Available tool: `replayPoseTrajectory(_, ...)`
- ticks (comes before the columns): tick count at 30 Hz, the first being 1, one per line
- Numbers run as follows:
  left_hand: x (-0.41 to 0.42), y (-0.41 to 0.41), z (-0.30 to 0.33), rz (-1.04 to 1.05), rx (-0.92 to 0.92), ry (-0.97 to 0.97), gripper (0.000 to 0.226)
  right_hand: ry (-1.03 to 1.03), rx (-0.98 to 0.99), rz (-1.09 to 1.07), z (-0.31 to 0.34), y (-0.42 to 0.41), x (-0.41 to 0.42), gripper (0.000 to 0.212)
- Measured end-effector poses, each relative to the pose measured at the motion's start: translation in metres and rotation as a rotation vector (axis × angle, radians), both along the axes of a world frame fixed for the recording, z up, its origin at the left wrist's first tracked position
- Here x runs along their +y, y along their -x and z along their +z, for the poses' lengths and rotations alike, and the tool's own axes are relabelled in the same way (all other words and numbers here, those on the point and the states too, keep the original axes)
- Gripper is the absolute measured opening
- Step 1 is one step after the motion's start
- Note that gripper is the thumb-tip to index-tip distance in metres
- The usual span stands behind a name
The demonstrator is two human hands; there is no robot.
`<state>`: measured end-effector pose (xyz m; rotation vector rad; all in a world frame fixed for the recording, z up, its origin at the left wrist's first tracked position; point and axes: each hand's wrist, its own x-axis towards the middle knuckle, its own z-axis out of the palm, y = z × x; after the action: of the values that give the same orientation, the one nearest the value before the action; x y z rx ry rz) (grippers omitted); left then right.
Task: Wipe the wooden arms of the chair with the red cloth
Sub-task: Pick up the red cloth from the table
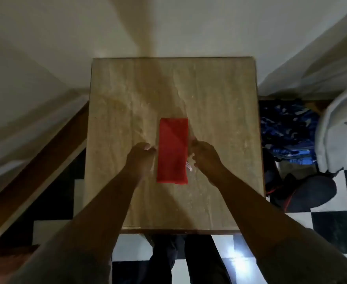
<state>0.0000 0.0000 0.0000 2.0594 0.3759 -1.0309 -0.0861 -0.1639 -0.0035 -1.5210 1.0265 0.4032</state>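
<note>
The red cloth (172,150) lies flat on the beige stone-patterned table top (219,111), folded into a long rectangle with a small white tag at its right edge. My left hand (140,157) hovers just left of the cloth with its fingers curled and a narrow gap to the fabric. My right hand (205,156) is against the cloth's right edge, fingertips touching it. Motion blur hides whether it grips the cloth. A brown wooden rail (43,162) runs diagonally at the left; no more of a chair can be made out.
White fabric (336,128) hangs at the right above a blue patterned bag (287,130) and a dark bag (307,193) on the black-and-white checkered floor (332,226). My dark-trousered legs (189,261) stand at the table's near edge. Pale walls lie behind.
</note>
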Motion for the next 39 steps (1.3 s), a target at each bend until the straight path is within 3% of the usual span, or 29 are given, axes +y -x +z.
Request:
replayPoseTrajectory(5,-0.017,0.007,-0.034,0.006,-0.057,-0.032,0.021,0.042,-0.053,0.063,-0.033,-0.014,0.006,0.022)
replayPoseTrajectory(9,-0.021,0.002,-0.046,0.068,-0.086,-0.052,0.028,0.051,-0.102,0.094,-0.044,-0.020,0.007,0.022)
replayPoseTrajectory(18,0.021,0.025,-0.016,0.250,-0.052,0.113,0.011,-0.059,-0.177,0.178,-0.022,-0.019,0.027,0.023)
replayPoseTrajectory(28,0.164,0.093,0.082,0.623,-0.156,0.115,0.009,-0.239,-0.298,0.533,0.060,-0.017,0.157,0.026)
replayPoseTrajectory(39,0.334,0.197,0.148,1.000,-0.370,0.043,0.009,-0.241,-0.491,0.995,0.131,0.025,0.354,0.022)
